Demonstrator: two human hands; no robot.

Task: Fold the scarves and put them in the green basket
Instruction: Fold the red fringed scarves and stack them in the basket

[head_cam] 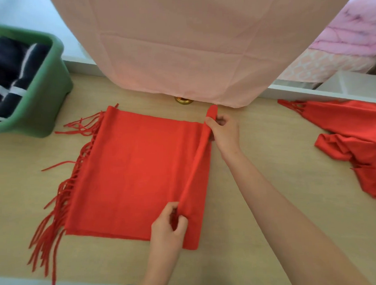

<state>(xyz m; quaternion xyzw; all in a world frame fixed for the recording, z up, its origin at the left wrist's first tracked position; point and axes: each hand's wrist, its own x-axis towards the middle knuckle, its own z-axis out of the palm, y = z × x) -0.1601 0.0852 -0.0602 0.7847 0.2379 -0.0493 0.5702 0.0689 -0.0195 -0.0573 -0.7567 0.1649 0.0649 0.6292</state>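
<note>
Both hands (168, 224) (225, 131) pinch the red scarf (136, 172) fold

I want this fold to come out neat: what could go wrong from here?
The left hand and right hand pinch only the right edge of the red scarf; pulled across unevenly, the fold may skew. The fringe lies splayed on the left and could tangle or stick out. The green basket already holds dark folded cloth, so room may be tight.
</note>
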